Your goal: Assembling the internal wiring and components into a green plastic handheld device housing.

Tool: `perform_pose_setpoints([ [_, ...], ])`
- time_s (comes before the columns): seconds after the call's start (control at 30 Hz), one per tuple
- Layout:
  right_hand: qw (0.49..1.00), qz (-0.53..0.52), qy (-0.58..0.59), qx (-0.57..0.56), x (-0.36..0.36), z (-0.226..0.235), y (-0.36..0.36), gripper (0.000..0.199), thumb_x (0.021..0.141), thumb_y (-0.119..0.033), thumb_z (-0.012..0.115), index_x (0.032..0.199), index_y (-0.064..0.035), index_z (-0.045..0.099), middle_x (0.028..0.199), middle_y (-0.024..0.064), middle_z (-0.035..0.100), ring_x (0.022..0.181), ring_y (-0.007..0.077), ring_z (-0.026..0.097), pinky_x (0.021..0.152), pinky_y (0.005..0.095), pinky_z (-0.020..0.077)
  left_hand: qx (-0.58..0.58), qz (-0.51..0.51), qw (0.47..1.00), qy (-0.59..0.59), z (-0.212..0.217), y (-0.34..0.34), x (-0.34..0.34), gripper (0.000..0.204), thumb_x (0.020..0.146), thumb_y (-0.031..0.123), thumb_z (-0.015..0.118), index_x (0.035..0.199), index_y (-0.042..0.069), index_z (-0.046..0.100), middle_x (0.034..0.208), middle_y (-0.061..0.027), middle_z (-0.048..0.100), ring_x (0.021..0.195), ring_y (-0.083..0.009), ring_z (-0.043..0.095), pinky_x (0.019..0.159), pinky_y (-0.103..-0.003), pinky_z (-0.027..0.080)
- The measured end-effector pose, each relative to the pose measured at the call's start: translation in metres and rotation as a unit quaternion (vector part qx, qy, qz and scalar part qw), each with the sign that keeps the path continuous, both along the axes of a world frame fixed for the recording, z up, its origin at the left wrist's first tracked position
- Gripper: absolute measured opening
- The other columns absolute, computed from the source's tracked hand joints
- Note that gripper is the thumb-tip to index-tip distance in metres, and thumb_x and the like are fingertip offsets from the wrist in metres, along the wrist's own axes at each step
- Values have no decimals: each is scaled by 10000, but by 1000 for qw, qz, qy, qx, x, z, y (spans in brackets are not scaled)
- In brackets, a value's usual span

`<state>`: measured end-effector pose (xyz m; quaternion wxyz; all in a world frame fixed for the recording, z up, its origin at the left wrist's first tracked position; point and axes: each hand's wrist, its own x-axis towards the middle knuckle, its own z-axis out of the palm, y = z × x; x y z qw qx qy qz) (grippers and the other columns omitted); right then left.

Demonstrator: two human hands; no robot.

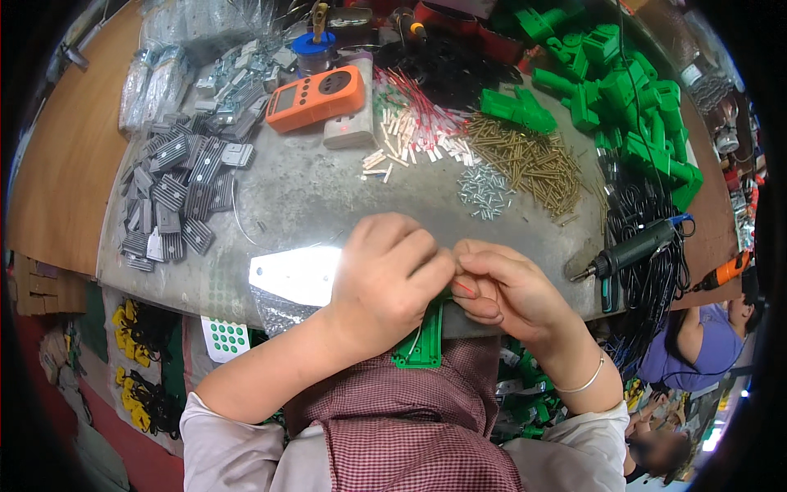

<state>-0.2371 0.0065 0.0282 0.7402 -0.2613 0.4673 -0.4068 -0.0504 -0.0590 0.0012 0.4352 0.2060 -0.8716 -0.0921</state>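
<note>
Both hands meet over the near edge of the bench. My left hand [392,275] is closed with its fingertips pinched together, and what they hold is hidden behind the knuckles. Close against it, my right hand [512,289] pinches a thin red wire [465,287] between thumb and fingers. Beneath the hands, partly covered by the left one, lies an open green plastic housing [424,348] above my lap. A pale wire [416,334] runs along inside it. Left of my left hand is a shiny white plate with a hole [291,275].
Grey ribbed blocks [176,193] are heaped at left. An orange meter [316,98], red wires with white connectors [422,123], silver screws [484,191] and brass screws [529,160] lie farther back. Green housings [631,94] pile up at right, near an electric screwdriver [631,250] and black cables [652,287].
</note>
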Motion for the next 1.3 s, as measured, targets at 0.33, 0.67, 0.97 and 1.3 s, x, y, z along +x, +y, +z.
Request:
perform_pose_setpoints([
  [0.33,615,5,590,-524,-4,-6,-4,146,910,-133,671,992,-37,597,737,55,579,608,129,601,506,269,452,154,-48,986,33,1,-5,-1,141,714,64,711,767,54,580,787,-73,546,823,-300,545,716,-400,462],
  [0.67,543,6,633,-552,-1,-2,-1,148,964,-165,624,1005,-23,620,735,40,611,598,135,617,539,310,477,197,-50,978,43,-2,-7,-3,143,680,29,746,786,65,657,786,-52,591,814,-274,553,722,-370,465],
  [0.97,981,8,187,-59,-10,8,-2,126,952,-141,630,945,-15,625,740,51,615,612,129,623,531,236,479,129,-37,990,39,-5,-5,-2,144,696,43,752,811,58,668,811,-58,601,830,-277,558,735,-370,478],
  [1.3,998,14,68,3,-10,9,-5,211,984,-190,576,855,-23,589,703,41,592,555,113,565,494,236,448,119,-35,992,14,-6,-5,-3,183,692,42,759,855,70,678,839,-55,607,847,-287,558,732,-391,478],
])
